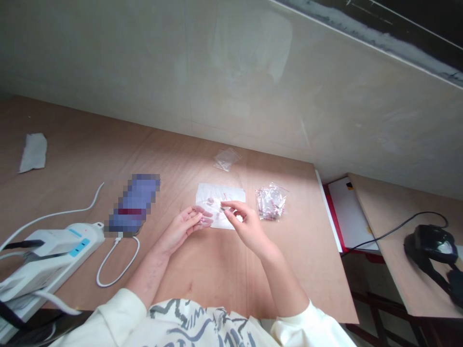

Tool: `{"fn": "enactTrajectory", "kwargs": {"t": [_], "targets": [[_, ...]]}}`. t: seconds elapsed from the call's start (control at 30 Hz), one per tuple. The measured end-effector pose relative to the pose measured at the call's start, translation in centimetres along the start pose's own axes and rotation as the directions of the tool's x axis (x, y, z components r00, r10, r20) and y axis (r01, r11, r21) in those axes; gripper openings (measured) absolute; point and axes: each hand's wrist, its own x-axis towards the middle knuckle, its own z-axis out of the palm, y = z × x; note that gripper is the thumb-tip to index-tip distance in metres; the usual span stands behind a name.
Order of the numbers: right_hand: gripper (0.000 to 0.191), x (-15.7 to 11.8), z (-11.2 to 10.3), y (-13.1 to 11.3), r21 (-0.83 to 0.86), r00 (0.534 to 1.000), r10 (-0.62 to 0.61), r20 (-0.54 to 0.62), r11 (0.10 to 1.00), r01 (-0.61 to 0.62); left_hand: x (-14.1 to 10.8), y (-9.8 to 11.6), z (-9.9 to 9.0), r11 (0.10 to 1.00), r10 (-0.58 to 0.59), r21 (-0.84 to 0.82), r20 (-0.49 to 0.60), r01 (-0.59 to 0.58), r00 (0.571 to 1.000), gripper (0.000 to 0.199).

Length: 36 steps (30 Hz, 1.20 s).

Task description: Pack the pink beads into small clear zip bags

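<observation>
My left hand (185,225) is over the left edge of a white paper sheet (226,224), its thumb pressed toward the fingers. A small pinkish spot shows at the thumb tip, too small to name. At the sheet's right side, my right hand (246,222) has thumb and index finger pinched near each other around something tiny I cannot make out. Between the hands, a few small things lie on the paper, among them a thin red piece (224,196). Right of the sheet sits a pile of small clear zip bags (271,202) with red and white contents.
Behind the paper lie flat clear bags (226,159). To the left are a blurred-out phone (133,205) on a white cable, a power strip (81,248) with plugs, and a folded tissue (34,152). A wall borders the table's back; a black device (434,248) stands at right.
</observation>
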Motion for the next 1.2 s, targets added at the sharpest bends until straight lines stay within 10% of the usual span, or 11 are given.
{"fn": "enactTrajectory", "kwargs": {"t": [0.3, 0.67, 0.93, 1.2], "targets": [[0.022, 0.0, 0.7, -0.6, -0.009, 0.990, -0.107, -0.092, 0.994, 0.106, -0.3, -0.6, -1.0, 0.991, 0.085, 0.108, -0.010, -0.084, 0.996, 0.019], [0.025, 0.6, 1.3, -1.7, -0.125, 0.975, -0.221, -0.006, 0.968, 0.218, 0.1, 3.7, 0.0, 0.817, 0.263, 0.535, -0.014, -0.215, 0.965, 0.024], [0.011, 1.6, 1.4, 0.7, -0.001, 0.991, 0.023, -0.132, 1.000, -0.024, 1.1, 3.6, 0.2, 0.857, 0.257, 0.483, -0.099, -0.179, 0.961, 0.011], [0.012, 2.2, 1.3, 1.8, 0.073, 0.982, 0.137, -0.130, 0.989, -0.128, 1.4, 4.2, -0.1, 0.669, 0.329, 0.702, 0.014, -0.243, 0.944, 0.006]]}}
